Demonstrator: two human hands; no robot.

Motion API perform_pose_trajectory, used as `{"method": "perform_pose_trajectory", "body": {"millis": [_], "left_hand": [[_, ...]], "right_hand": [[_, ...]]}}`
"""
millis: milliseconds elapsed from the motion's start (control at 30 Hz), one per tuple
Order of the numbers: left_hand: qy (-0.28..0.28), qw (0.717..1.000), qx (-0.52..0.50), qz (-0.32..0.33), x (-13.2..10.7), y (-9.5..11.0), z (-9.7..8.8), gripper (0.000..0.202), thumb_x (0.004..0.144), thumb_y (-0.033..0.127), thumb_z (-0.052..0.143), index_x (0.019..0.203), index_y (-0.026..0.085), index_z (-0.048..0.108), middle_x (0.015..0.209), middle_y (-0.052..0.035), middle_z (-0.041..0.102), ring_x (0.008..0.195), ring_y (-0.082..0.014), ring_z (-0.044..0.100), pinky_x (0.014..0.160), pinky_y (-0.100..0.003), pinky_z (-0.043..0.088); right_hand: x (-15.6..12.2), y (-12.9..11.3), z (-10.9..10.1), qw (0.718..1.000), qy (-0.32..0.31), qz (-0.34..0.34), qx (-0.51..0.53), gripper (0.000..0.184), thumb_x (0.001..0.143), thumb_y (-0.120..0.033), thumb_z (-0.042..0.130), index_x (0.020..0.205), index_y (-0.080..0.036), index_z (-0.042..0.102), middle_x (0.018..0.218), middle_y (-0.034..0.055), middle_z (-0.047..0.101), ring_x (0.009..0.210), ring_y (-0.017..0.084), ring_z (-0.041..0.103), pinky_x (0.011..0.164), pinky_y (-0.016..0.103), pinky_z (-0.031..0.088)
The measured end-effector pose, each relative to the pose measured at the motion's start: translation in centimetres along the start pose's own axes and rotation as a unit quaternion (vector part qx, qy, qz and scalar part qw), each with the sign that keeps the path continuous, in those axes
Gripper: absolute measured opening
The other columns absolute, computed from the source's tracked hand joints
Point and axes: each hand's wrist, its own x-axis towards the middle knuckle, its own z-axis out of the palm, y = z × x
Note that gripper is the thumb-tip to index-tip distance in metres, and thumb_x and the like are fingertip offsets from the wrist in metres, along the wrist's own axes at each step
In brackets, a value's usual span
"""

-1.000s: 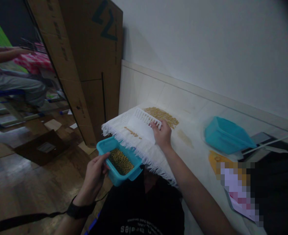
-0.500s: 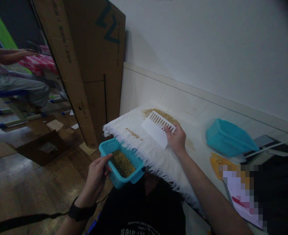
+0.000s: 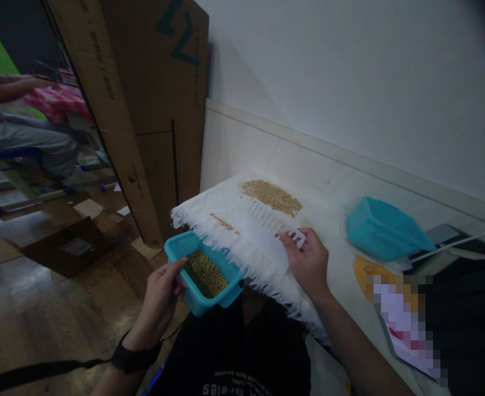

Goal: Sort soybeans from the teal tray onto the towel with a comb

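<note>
My left hand (image 3: pixel 159 300) is closed on the near rim of a small teal tub (image 3: pixel 203 275) filled with yellow-green beans, held just below the fringed edge of a white cloth (image 3: pixel 225 220) that covers the tabletop. My right hand (image 3: pixel 308 261) grips a white plastic comb-edged scraper (image 3: pixel 267 234) lying on the cloth near its front edge. A short line of loose beans (image 3: pixel 224 223) lies on the cloth left of the scraper. A larger pile of beans (image 3: pixel 272 196) sits farther back near the wall.
A second teal tub (image 3: pixel 385 231) lies tipped on the table to the right, beside an orange item (image 3: pixel 364 269) and papers. Tall cardboard boxes (image 3: pixel 151 104) lean against the wall at left. Another person (image 3: pixel 19 126) sits in the far left background over a wooden floor.
My right hand has drawn the scraper back from beside the bean pile toward the cloth's front edge and to the right. The left hand and tub stay put.
</note>
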Motion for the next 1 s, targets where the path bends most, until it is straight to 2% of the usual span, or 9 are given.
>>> {"method": "perform_pose_trajectory", "body": {"millis": [433, 1000], "left_hand": [[-0.003, 1.000, -0.007, -0.004, -0.20, -0.01, -0.07, 0.040, 0.068, 0.041, 0.076, 0.044, 0.018, 0.053, 0.036, 0.0056, 0.042, 0.030, -0.0057, 0.030, 0.030, -0.020, 0.023], [-0.011, 1.000, -0.004, -0.001, -0.07, -0.23, -0.29, 0.039, 0.070, 0.041, 0.074, 0.045, 0.018, 0.054, 0.037, 0.0058, 0.040, 0.031, -0.0059, 0.029, 0.031, -0.020, 0.024]], "right_hand": [[-0.65, -0.18, -0.30, 0.998, -0.021, 0.033, 0.051, 0.031, 0.078, -0.049, 0.071, 0.085, -0.021, 0.059, 0.072, 0.0024, 0.071, 0.060, 0.017, 0.066, 0.052, 0.026, 0.050], [-0.44, -0.71, 0.37, 0.997, -0.038, 0.020, 0.057, 0.030, 0.078, -0.049, 0.071, 0.082, -0.021, 0.060, 0.068, 0.0011, 0.069, 0.057, 0.016, 0.064, 0.049, 0.025, 0.048]]}}
